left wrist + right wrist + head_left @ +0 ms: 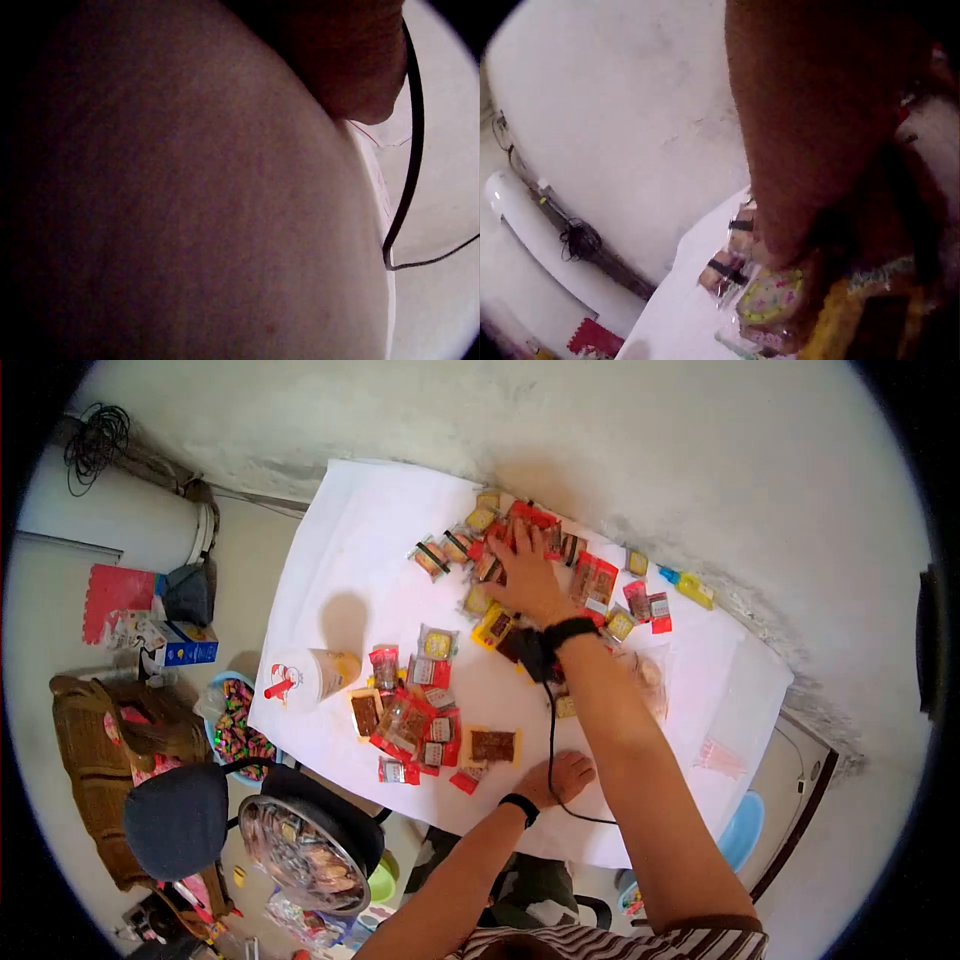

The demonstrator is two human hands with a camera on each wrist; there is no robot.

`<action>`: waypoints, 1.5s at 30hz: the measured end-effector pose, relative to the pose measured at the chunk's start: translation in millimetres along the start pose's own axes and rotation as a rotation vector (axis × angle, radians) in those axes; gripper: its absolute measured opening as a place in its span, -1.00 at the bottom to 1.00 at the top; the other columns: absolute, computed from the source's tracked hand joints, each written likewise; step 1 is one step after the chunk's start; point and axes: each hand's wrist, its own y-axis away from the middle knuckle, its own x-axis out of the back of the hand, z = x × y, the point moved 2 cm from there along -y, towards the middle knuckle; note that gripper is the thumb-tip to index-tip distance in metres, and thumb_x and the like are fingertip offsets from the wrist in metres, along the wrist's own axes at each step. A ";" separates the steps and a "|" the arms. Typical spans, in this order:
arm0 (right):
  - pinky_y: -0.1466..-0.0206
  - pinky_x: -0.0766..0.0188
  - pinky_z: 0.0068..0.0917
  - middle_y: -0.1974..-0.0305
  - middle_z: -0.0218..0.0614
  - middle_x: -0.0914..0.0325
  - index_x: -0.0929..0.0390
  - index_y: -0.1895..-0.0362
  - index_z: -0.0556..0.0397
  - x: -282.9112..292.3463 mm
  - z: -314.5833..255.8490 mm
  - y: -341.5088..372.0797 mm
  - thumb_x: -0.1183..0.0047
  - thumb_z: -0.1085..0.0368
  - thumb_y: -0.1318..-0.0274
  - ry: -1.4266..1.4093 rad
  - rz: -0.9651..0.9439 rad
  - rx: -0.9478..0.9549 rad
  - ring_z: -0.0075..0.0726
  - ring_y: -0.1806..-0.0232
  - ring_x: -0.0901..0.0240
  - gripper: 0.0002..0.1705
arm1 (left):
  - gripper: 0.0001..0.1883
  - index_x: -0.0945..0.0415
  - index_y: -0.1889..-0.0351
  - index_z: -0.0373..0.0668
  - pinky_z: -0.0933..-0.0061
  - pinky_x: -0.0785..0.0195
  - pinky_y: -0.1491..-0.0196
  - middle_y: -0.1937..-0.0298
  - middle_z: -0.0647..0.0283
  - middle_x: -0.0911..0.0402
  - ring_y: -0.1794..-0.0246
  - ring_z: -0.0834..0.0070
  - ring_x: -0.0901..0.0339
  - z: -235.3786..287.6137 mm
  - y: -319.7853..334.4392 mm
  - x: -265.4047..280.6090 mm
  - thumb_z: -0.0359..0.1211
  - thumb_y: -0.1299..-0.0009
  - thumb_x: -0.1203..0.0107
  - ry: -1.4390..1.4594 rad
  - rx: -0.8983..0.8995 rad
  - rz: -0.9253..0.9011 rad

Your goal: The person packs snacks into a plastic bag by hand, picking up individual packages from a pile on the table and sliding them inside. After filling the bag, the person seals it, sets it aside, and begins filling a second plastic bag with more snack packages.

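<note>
My right hand [530, 582] reaches over a pile of wrapped snacks at the back of the white-covered table [330, 575], fingers spread and fairly straight. Its fingertips overlap a red snack packet [535, 515]. Around it lie small wrapped cakes with dark bands [432, 558], yellow square packets [480, 520] and a yellow-and-brown packet [493, 628]. In the right wrist view the hand is dark, beside a round-patterned clear wrapper [771, 298]. My left hand [560, 778] rests near the front edge, fingers loosely bent, with no object visible in it.
A second group of red packets [405, 722] lies front left, beside a lidded drink cup [325, 673] with a red straw. A yellow bottle [688, 588] lies by the wall. A black cable [552, 740] runs from the right wrist. A bowl of packets [305, 855] sits on a chair.
</note>
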 end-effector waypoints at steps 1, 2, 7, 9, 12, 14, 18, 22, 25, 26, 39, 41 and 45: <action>-0.23 -0.04 0.21 -0.35 0.08 0.16 -0.21 -0.25 -0.16 0.3 -3.0 8.6 -0.23 -0.02 0.26 0.002 0.002 -0.002 0.33 -0.38 0.30 -0.11 | -0.87 -0.42 0.31 -0.12 0.34 -0.27 0.05 0.25 0.27 -0.43 0.13 0.36 -0.36 -0.8 -1.9 0.4 -0.38 -0.19 0.05 -0.004 -0.017 0.054; -0.22 -0.07 0.20 -0.36 0.07 0.18 -0.23 -0.24 -0.14 -0.3 -6.6 19.3 -0.23 -0.01 0.25 -0.027 -0.029 0.018 0.31 -0.38 0.31 -0.13 | -0.87 -0.42 0.31 -0.12 0.34 -0.27 0.05 0.25 0.27 -0.43 0.13 0.36 -0.36 -0.8 -1.7 0.2 -0.38 -0.19 0.05 -0.002 -0.021 0.054; -0.29 -0.01 0.06 -0.33 0.15 0.12 -0.35 -0.10 -0.01 7.3 -31.5 83.8 -0.18 0.04 0.14 -0.125 -0.076 0.008 0.33 -0.35 0.22 -0.33 | -0.76 -0.43 0.15 -0.11 0.30 -0.25 -0.04 0.10 0.26 -0.43 -0.02 0.33 -0.30 6.5 -6.8 17.5 -0.33 -0.22 0.05 -0.071 -0.002 -0.294; -0.28 -0.05 0.03 -0.32 0.14 0.11 -0.40 -0.04 -0.02 6.2 -36.6 105.9 -0.17 0.08 0.11 -0.006 -0.213 0.099 0.29 -0.35 0.21 -0.42 | -0.76 -0.42 0.14 -0.11 0.29 -0.23 -0.08 0.08 0.25 -0.43 -0.02 0.32 -0.31 4.0 -1.0 10.6 -0.32 -0.23 0.06 -0.074 -0.003 -0.141; -0.28 -0.06 -0.02 -0.31 0.04 0.02 -0.46 0.04 0.01 8.1 -45.0 127.5 -0.14 0.09 0.06 -0.057 -0.236 0.150 0.31 -0.35 0.22 -0.53 | -0.72 -0.36 0.05 -0.14 0.27 -0.18 -0.16 -0.03 0.21 -0.40 -0.06 0.29 -0.33 -1.5 5.3 5.9 -0.27 -0.32 0.13 0.520 0.250 -0.144; -0.26 -0.10 -0.05 -0.27 -0.01 -0.06 -0.47 0.07 0.02 15.7 -47.1 129.7 -0.12 0.11 0.05 -0.127 -0.258 0.190 0.29 -0.33 0.14 -0.56 | -0.68 -0.31 -0.04 -0.17 0.27 -0.15 -0.21 -0.12 0.19 -0.37 -0.09 0.26 -0.33 -1.8 11.2 -10.1 -0.24 -0.41 0.19 1.122 0.502 -0.302; -0.15 -0.20 -0.11 -0.13 -0.15 -0.26 -0.50 0.18 0.08 35.1 -32.3 102.0 -0.11 0.17 0.05 -0.542 -0.421 -0.254 0.19 -0.19 -0.10 -0.66 | -0.84 -0.36 0.20 -0.14 0.31 -0.24 -0.06 0.15 0.21 -0.40 0.08 0.30 -0.37 -1.0 5.1 -2.2 -0.33 -0.32 0.13 0.459 0.205 -0.086; -0.13 -0.21 -0.07 -0.13 0.03 -0.22 -0.35 -0.02 0.07 34.8 8.5 38.5 -0.13 0.20 0.11 -0.199 0.189 -0.097 0.18 -0.17 -0.11 -0.45 | -0.94 -0.33 0.42 -0.11 0.31 -0.27 0.13 0.40 0.27 -0.34 0.26 0.33 -0.36 2.2 -5.9 16.3 -0.35 -0.22 0.07 0.061 -0.006 -0.059; -0.23 -0.09 0.01 -0.21 0.12 -0.09 -0.23 -0.16 -0.06 22.3 32.5 -11.1 -0.18 0.10 0.16 -0.083 0.310 -0.072 0.27 -0.25 0.00 -0.27 | -0.91 -0.36 0.39 -0.14 0.33 -0.28 0.10 0.35 0.29 -0.39 0.20 0.33 -0.38 3.4 -7.7 18.4 -0.34 -0.20 0.06 -0.015 0.006 -0.177; -0.23 -0.03 0.12 -0.25 0.12 -0.03 -0.22 -0.19 -0.14 22.8 32.6 -23.9 -0.18 0.01 0.18 -0.050 0.196 -0.134 0.31 -0.27 0.04 -0.22 | -0.91 -0.36 0.39 -0.14 0.33 -0.28 0.10 0.35 0.29 -0.39 0.20 0.33 -0.38 3.9 -7.0 23.5 -0.34 -0.20 0.06 -0.017 0.000 -0.184; -0.14 -0.14 0.18 -0.26 0.13 -0.01 -0.38 -0.12 -0.15 0.6 -35.3 43.7 -0.17 -0.12 0.23 -0.032 -0.157 0.030 0.28 -0.23 -0.03 -0.25 | -0.72 -0.44 0.08 -0.22 0.24 -0.27 -0.02 0.05 0.12 -0.48 0.03 0.21 -0.39 0.8 -7.8 23.7 -0.33 -0.29 0.07 0.094 0.055 -0.118; -0.14 -0.17 0.13 -0.22 0.10 -0.10 -0.39 -0.10 -0.10 6.9 -35.0 65.3 -0.17 -0.08 0.21 -0.123 -0.200 0.068 0.25 -0.21 -0.07 -0.29 | -0.74 -0.46 0.15 -0.21 0.28 -0.28 0.05 0.10 0.17 -0.48 0.09 0.26 -0.39 2.3 -5.7 23.4 -0.34 -0.25 0.10 -0.025 -0.025 -0.068; -0.06 -0.27 -0.08 -0.03 -0.08 -0.37 -0.40 -0.06 0.01 17.0 20.4 79.4 -0.21 0.07 0.26 -0.029 0.038 0.068 0.07 -0.10 -0.23 -0.31 | -0.87 -0.39 0.29 -0.15 0.31 -0.25 0.09 0.24 0.22 -0.39 0.17 0.29 -0.35 4.2 -2.3 9.5 -0.34 -0.29 0.11 -0.100 0.020 -0.230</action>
